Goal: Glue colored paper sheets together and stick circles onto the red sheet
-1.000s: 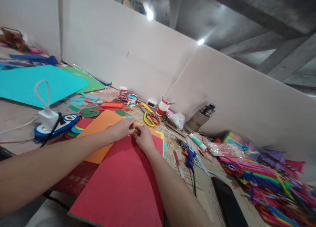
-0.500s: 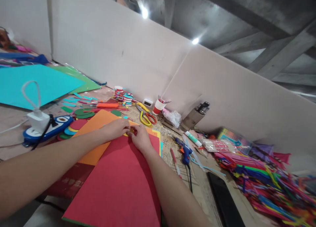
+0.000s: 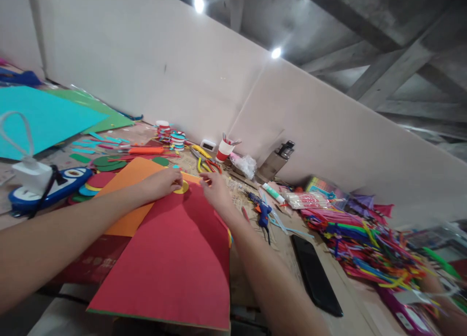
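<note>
A large red sheet [image 3: 175, 258] lies in front of me over an orange sheet [image 3: 127, 219]. Near its far edge is a small yellow disc [image 3: 181, 187]. My left hand [image 3: 166, 182] pinches this disc at its left side, fingers bent together. Just to the right, my right hand [image 3: 213, 187] is over the sheet's far right corner, thumb and fingers apart, with nothing seen between them.
Pliers [image 3: 202, 153], a paper cup [image 3: 224, 150] and a blue glue gun [image 3: 263, 214] stand or lie beyond. At the right are a black phone [image 3: 315, 275] and bright pipe cleaners [image 3: 365, 243]. A blue power strip [image 3: 71, 182] is at left.
My hands have moved apart; the right has let go of the yellow piece, which now shows more fully by my left hand. The view has shifted right.
</note>
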Motion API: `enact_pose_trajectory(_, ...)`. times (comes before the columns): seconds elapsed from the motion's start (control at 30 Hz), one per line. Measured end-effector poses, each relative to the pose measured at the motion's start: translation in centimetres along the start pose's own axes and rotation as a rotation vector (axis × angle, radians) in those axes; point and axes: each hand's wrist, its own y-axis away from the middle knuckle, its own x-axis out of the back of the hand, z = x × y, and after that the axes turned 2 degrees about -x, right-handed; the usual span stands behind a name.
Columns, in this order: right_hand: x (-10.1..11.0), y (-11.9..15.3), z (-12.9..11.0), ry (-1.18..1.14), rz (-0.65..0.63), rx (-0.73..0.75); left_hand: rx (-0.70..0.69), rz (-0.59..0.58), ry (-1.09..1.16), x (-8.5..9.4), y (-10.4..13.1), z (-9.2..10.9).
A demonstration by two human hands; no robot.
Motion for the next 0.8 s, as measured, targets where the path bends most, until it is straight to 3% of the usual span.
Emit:
enact_pose_trajectory(0.1,4.2,1.9,0.9,0.178,0.074,0.019,0.027,0.045,0.057,0.4,0.0,-0.1)
enact_pose_trajectory(0.23,7.8,5.8,1.9,0.589,0.057,-0.124,0.091,0.174,0.114,0.8,-0.3,-0.6)
enact_pose_trajectory(0.33,8.1,8.5,2.3,0.861,-0.068,-0.28,0.118,0.23,0.126,0.9,-0.4,-0.9)
enact_pose_trajectory(0.47,7.1,10.3,3.2,1.031,-0.212,-0.289,0.034,0.086,0.081,0.7,0.0,-0.7)
enact_pose_trajectory(0.57,6.6,10.5,4.2,0.999,-0.234,-0.269,-0.085,-0.029,0.009,0.3,0.3,-0.4)
enact_pose_trajectory(0.67,6.8,10.0,4.8,0.813,-0.141,-0.297,-0.113,-0.058,-0.06,0.1,0.4,-0.2)
enact_pose_trajectory(0.8,7.5,8.2,3.2,0.151,0.058,-0.291,-0.117,-0.052,-0.071,0.2,0.4,-0.1)
